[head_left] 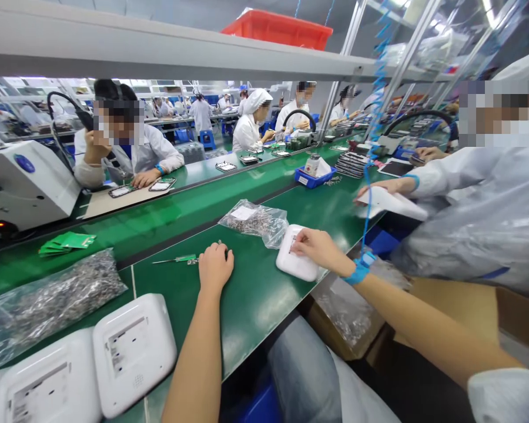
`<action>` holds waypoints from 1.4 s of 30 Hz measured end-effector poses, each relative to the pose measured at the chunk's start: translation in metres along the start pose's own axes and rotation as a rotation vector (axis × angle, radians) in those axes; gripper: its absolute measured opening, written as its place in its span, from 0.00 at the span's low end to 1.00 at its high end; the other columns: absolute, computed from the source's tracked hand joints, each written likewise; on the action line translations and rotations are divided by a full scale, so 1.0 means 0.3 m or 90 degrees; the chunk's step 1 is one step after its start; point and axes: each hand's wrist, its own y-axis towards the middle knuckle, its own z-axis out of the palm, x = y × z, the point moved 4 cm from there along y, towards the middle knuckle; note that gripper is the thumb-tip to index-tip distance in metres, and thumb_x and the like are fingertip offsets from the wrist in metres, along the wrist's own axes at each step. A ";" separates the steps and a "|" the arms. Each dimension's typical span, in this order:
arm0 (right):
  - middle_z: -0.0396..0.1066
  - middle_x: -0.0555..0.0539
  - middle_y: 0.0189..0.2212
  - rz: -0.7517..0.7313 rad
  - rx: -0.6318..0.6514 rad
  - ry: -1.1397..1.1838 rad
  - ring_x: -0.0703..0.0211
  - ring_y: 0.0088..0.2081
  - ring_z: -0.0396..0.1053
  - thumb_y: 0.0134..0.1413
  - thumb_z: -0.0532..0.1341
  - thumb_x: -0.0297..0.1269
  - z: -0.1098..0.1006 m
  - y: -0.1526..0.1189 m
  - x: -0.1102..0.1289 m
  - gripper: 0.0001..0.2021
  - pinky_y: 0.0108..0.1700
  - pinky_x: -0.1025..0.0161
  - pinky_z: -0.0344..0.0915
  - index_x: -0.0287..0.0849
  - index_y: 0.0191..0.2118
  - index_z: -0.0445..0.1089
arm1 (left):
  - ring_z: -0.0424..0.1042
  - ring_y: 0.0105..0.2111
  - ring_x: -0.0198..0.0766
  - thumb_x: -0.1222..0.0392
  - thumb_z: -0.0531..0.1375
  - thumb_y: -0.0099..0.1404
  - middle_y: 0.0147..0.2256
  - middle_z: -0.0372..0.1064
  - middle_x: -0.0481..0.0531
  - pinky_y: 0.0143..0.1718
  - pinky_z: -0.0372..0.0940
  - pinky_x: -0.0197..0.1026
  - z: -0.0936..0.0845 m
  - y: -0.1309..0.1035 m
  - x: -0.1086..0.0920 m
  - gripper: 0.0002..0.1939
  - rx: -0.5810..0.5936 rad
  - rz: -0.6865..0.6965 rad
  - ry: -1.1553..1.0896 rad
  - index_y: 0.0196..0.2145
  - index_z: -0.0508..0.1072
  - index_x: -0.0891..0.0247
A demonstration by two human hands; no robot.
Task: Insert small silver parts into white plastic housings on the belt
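Observation:
My left hand (216, 265) rests on the green bench with its fingers curled down; small metal bits show at its edge, but what lies under the fingertips is hidden. Just left of it lies a thin pointed tool with a green part (183, 259). My right hand (316, 248), a blue band at its wrist, has its fingertips pinched together over the recess of a white plastic housing (296, 265). Whatever sits in that pinch is too small to make out. Behind the housing is a clear bag of small metal parts (258, 220) with a white label.
More white housings (134, 352) lie at the lower left beside a big bag of metal parts (70, 294) and green cards (68, 242). A blue bin (311, 178) stands farther back. A coiled blue cord (370, 176) hangs near my right wrist. At right, a co-worker (476, 205) handles a white piece.

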 end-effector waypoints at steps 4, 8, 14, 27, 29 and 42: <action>0.76 0.50 0.28 -0.125 0.067 -0.109 0.58 0.32 0.73 0.52 0.66 0.31 0.062 -0.084 0.120 0.03 0.34 0.65 0.63 0.43 0.29 0.75 | 0.72 0.43 0.45 0.56 0.54 0.72 0.39 0.72 0.53 0.38 0.58 0.44 -0.001 0.001 0.002 0.09 0.000 -0.010 -0.014 0.36 0.72 0.59; 0.76 0.51 0.29 -0.153 0.135 -0.075 0.59 0.33 0.73 0.53 0.66 0.28 0.151 -0.118 0.195 0.03 0.36 0.65 0.62 0.43 0.30 0.75 | 0.72 0.42 0.44 0.57 0.54 0.72 0.39 0.73 0.52 0.37 0.57 0.44 -0.002 0.003 0.006 0.09 -0.002 -0.021 -0.032 0.36 0.72 0.59; 0.75 0.49 0.31 -0.278 0.194 -0.218 0.59 0.34 0.70 0.58 0.61 0.22 0.220 -0.103 0.289 0.09 0.38 0.63 0.59 0.40 0.31 0.74 | 0.73 0.42 0.42 0.57 0.54 0.72 0.40 0.74 0.52 0.39 0.58 0.44 -0.001 0.004 0.013 0.09 0.001 -0.030 -0.055 0.37 0.72 0.59; 0.75 0.43 0.42 -0.413 0.382 -0.469 0.50 0.44 0.72 0.61 0.65 0.29 0.250 -0.114 0.309 0.06 0.41 0.61 0.60 0.40 0.43 0.76 | 0.72 0.42 0.44 0.57 0.53 0.73 0.39 0.73 0.53 0.41 0.60 0.45 -0.002 0.005 0.013 0.10 0.016 -0.048 -0.091 0.36 0.72 0.59; 0.74 0.43 0.40 -0.435 0.381 -0.511 0.50 0.42 0.71 0.61 0.64 0.29 0.267 -0.111 0.310 0.03 0.38 0.61 0.58 0.40 0.40 0.75 | 0.72 0.42 0.43 0.57 0.53 0.73 0.39 0.73 0.53 0.41 0.60 0.45 -0.004 0.003 0.012 0.10 0.017 -0.050 -0.088 0.36 0.72 0.59; 0.72 0.47 0.32 -0.523 0.402 -0.375 0.58 0.33 0.67 0.65 0.56 0.28 0.221 -0.121 0.317 0.07 0.36 0.63 0.55 0.40 0.35 0.69 | 0.72 0.42 0.43 0.58 0.53 0.73 0.39 0.73 0.54 0.42 0.61 0.44 0.001 0.004 0.015 0.10 0.020 -0.050 -0.102 0.37 0.72 0.60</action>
